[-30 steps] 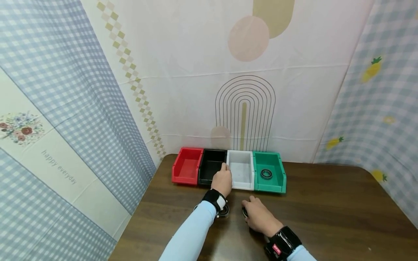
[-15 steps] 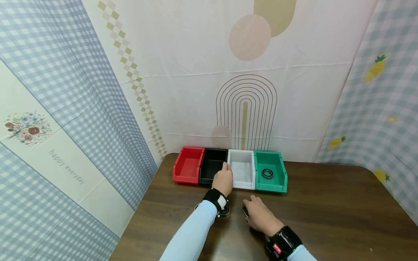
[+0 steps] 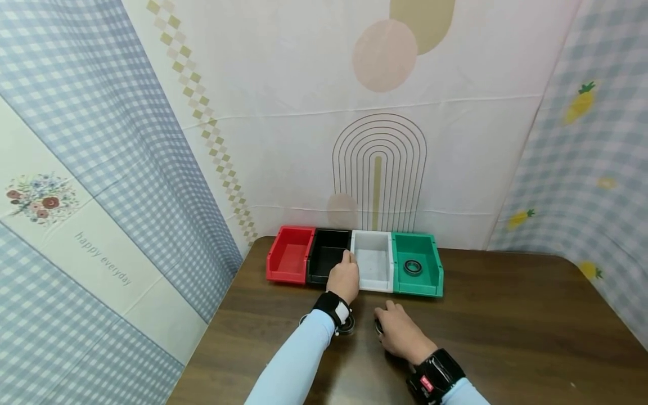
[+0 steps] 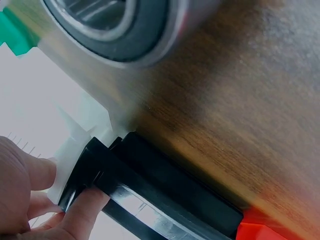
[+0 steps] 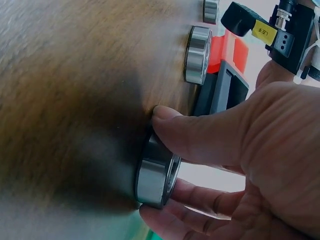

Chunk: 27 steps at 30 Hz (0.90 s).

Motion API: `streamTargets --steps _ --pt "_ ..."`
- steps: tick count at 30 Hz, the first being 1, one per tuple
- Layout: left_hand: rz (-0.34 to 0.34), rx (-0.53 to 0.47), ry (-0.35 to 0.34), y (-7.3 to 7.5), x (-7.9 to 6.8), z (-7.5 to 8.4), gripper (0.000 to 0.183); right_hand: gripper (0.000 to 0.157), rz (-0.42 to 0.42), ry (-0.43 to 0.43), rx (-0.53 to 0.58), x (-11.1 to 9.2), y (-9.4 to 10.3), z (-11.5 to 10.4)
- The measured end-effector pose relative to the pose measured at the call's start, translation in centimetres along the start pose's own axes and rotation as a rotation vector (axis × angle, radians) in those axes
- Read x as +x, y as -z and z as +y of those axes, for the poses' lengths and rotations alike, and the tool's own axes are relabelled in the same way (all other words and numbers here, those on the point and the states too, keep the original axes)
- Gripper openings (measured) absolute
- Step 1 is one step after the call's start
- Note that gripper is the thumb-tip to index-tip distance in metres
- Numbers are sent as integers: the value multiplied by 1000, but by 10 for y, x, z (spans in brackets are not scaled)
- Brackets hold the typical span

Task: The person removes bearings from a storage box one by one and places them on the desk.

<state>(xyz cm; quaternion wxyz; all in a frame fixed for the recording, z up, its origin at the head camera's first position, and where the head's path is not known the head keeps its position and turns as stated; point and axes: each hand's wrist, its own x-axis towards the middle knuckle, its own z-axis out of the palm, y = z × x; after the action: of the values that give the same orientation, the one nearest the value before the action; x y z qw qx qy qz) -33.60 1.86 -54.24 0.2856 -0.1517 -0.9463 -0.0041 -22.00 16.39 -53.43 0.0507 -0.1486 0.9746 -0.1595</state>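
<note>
My left hand (image 3: 344, 279) reaches to the row of bins and grips the adjoining side walls of the black bin (image 4: 150, 200) and the white bin (image 3: 373, 261). In the left wrist view some of its fingertips lie on the white side and another on the black side. My right hand (image 3: 402, 336) holds a metal ball bearing (image 5: 156, 172) between thumb and fingers, low at the wooden table (image 5: 75, 90). Two other bearings stand near: one bearing (image 5: 198, 54) in front of the bins, and a farther bearing (image 5: 210, 11), partly cut off.
A red bin (image 3: 290, 256) stands left of the black one. The green bin (image 3: 430, 281) at the right end has a bearing (image 3: 412, 267) lying flat in it. Patterned cloth (image 3: 283, 140) hangs behind the table, and checked cloth (image 3: 126, 112) at the sides.
</note>
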Motion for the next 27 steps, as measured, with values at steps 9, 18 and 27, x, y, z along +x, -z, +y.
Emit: streamTargets --steps 9,18,27 --pt "-3 12 -12 3 1 0 42 39 -13 -22 9 2 1 -1" --pt "-25 4 7 7 0 0 42 40 -32 -17 -4 4 -1 0" --pt "-34 27 -11 9 -1 0 43 42 -37 -17 -7 5 -2 1"
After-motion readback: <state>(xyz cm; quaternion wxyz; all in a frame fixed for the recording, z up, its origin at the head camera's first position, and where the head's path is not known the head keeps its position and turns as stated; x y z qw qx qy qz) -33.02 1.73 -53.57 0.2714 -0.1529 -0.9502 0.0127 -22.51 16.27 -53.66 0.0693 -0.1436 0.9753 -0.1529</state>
